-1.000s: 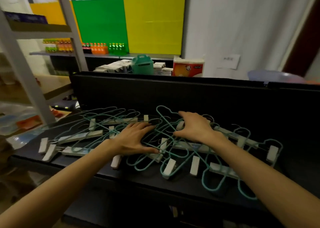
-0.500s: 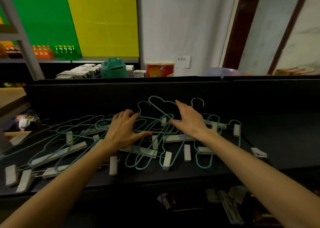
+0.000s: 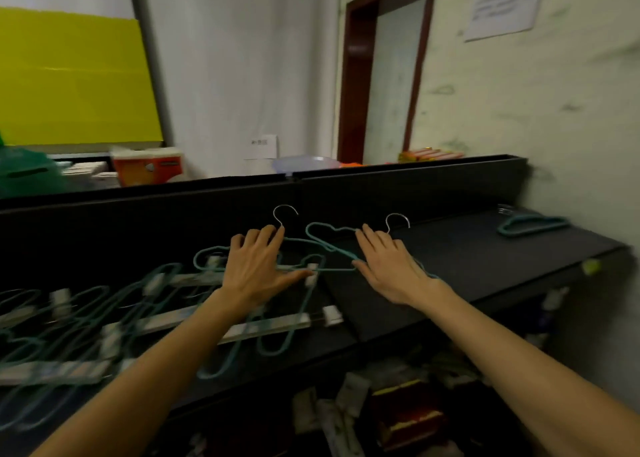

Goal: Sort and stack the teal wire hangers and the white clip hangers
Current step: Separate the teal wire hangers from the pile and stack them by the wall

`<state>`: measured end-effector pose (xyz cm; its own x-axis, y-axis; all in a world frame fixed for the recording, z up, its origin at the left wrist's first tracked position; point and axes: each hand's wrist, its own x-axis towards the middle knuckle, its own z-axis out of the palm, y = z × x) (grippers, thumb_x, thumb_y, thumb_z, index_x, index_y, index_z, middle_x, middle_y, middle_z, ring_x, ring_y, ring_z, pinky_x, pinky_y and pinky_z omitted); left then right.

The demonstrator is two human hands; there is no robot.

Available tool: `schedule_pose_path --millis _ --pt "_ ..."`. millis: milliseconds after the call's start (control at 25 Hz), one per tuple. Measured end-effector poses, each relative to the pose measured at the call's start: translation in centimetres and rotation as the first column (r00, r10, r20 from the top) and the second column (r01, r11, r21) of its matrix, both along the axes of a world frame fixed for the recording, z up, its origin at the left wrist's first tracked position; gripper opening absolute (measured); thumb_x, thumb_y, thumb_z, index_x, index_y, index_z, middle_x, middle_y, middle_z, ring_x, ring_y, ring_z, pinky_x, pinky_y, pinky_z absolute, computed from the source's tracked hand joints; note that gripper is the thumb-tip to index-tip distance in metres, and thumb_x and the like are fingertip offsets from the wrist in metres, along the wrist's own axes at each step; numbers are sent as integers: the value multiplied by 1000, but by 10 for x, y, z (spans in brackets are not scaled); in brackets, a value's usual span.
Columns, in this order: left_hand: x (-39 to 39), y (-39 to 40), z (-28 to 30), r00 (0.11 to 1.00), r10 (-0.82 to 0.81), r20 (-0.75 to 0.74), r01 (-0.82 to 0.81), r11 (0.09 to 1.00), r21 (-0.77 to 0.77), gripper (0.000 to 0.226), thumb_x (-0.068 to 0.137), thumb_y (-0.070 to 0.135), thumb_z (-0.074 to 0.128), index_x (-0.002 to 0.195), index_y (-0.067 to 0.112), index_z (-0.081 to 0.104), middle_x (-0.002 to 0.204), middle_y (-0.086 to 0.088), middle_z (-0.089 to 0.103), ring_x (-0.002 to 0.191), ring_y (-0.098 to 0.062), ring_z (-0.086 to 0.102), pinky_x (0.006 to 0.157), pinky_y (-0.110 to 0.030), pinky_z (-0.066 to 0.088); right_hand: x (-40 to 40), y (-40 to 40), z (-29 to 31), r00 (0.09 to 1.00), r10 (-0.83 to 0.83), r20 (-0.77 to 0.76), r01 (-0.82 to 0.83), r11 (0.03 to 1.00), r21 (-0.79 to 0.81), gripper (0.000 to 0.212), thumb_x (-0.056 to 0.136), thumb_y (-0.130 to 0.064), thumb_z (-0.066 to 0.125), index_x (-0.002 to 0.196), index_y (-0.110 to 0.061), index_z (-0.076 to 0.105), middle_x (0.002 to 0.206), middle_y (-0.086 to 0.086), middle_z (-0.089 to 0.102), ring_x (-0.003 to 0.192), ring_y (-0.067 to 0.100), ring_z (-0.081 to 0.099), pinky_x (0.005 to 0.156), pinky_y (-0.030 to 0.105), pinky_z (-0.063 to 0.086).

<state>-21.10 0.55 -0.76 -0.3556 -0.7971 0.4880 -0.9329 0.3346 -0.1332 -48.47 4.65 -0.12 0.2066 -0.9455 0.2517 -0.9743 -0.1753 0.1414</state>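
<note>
On the black counter [image 3: 467, 255], both flat, released grips, left [image 3: 258, 267] and right [image 3: 389, 266], press teal wire hangers [image 3: 325, 240].

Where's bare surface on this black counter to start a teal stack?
Free: the black counter between the right hand and the lone teal hanger at the far right end. Crowded: everything left of the left hand, a tangle of teal wire hangers and white clip hangers.

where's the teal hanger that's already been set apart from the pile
In the head view, the lone teal hanger lies flat at the far right end of the black counter, near the wall and well right of the right hand.
</note>
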Motion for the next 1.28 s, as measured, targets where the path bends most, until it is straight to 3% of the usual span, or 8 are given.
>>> schedule_pose_path --millis 120,200,360,560,680,840,1000,1280 --pt "-121 -10 -6 998 -54 43 54 999 8 117 70 99 14 153 19 37 148 -2 49 128 -27 45 102 -46 35 -108 8 -6 997 -74 -36 74 997 13 83 93 -57 3 157 -7 16 163 13 21 142 31 32 106 47 37" --pt "-192 -14 -9 994 -99 53 98 995 37 117 70 99 14 152 20 39 145 -1 51 126 -27 46 102 -46 34 -173 16 -7 995 -100 29 100 995 25 74 102 -53 22 159 -9 5 164 10 20 144 29 29 108 46 34" --pt "-318 -34 -11 968 -229 98 229 973 20 116 71 99 13 150 19 41 142 -3 54 125 -28 48 105 -48 34 -299 26 -2 974 -179 137 164 979 118 88 100 -51 46 158 -15 -9 161 8 26 143 29 31 110 47 36" --pt "-436 -80 -10 964 -258 66 257 966 18 113 70 100 16 147 22 46 138 -1 56 124 -27 48 104 -47 35 -431 9 7 941 -282 189 247 950 189 96 87 -38 67 160 -19 7 159 6 30 140 26 36 109 38 39" --pt "-489 -118 -12 972 -231 46 232 973 -22 111 70 99 22 143 21 50 135 -2 58 122 -28 50 101 -47 36 -497 -22 13 949 -296 111 274 945 175 95 79 -25 73 158 -18 20 159 4 30 143 25 34 113 40 36" --pt "-541 -172 -2 987 -156 -41 151 984 -99 104 71 97 28 137 20 55 128 -5 61 117 -30 52 98 -49 37 -564 -74 29 970 -237 50 224 957 184 95 72 -19 74 156 -17 27 158 4 31 142 23 36 114 35 36" --pt "-581 -197 4 983 -82 -164 64 992 -113 99 75 95 29 136 22 55 129 -5 59 119 -31 49 97 -50 37 -604 -120 24 985 -153 84 131 967 217 93 72 -17 74 155 -18 31 157 3 34 140 22 38 114 34 35" --pt "-624 -205 -16 993 8 -117 -24 990 -136 98 75 95 30 136 22 55 128 -5 59 118 -30 50 98 -49 37 -631 -200 6 992 120 25 -122 939 321 90 72 -21 73 153 -19 34 156 1 36 139 22 41 111 39 40"
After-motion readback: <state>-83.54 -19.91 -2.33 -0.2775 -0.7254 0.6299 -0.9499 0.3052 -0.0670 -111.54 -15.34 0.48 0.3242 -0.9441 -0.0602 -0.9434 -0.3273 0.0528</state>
